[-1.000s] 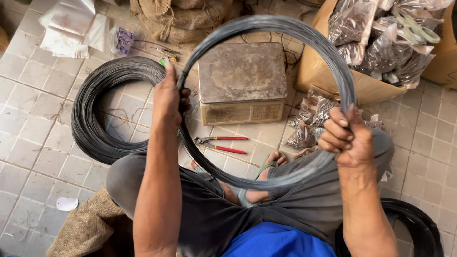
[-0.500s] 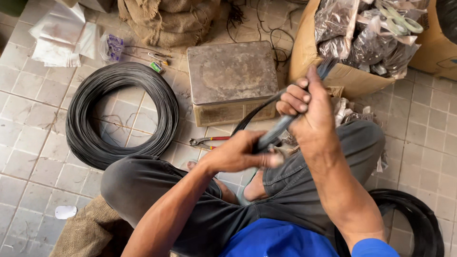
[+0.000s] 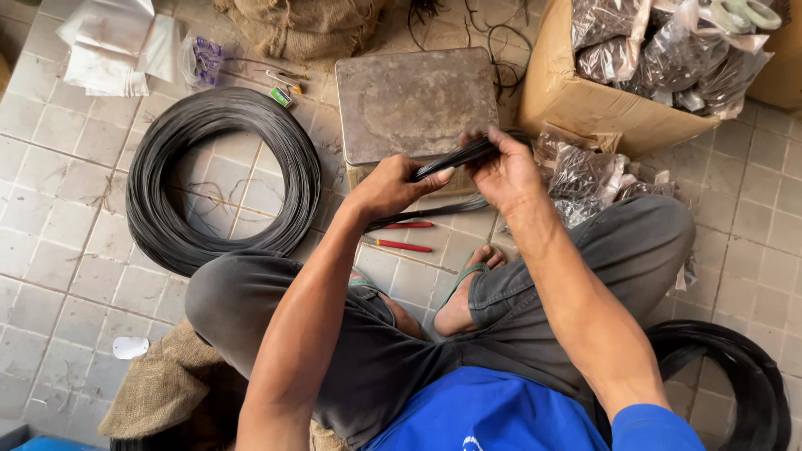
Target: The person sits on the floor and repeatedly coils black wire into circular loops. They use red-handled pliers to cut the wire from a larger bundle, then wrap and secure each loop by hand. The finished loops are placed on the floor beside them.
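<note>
The floor [image 3: 50, 167] is pale square tile, grimy in the joints, and the person sits cross-legged on it in grey trousers and a blue shirt, a sandalled foot tucked in under the knees. A big wire coil [image 3: 221, 179] lies flat on the tiles at their left, and a second coil [image 3: 735, 376] shows partly at the lower right by the knee. A worn metal block [image 3: 413, 100] sits straight ahead, with red-handled pliers [image 3: 401, 235] on the tiles just in front of it. A cardboard box [image 3: 601, 100] stuffed with clear bags of wire pieces stands at the upper right, more such bags [image 3: 585, 175] spilled beside it. Sacking [image 3: 292, 25] is heaped at the top, white plastic sheets [image 3: 113, 42] lie in the upper left corner, and more burlap is under the person's left thigh.

The wire bundle [image 3: 455, 159] is up in the air just before the block, squashed into a narrow dark band. The left hand [image 3: 388, 188] is closed round its lower end, thumb on top; the right hand [image 3: 501, 171] is clamped shut on the upper part, fingers curled over.

A second ago the same wire was a wide open hoop held with hands well apart; half a second ago it was already collapsing, and now the hands have come close together on it.
</note>
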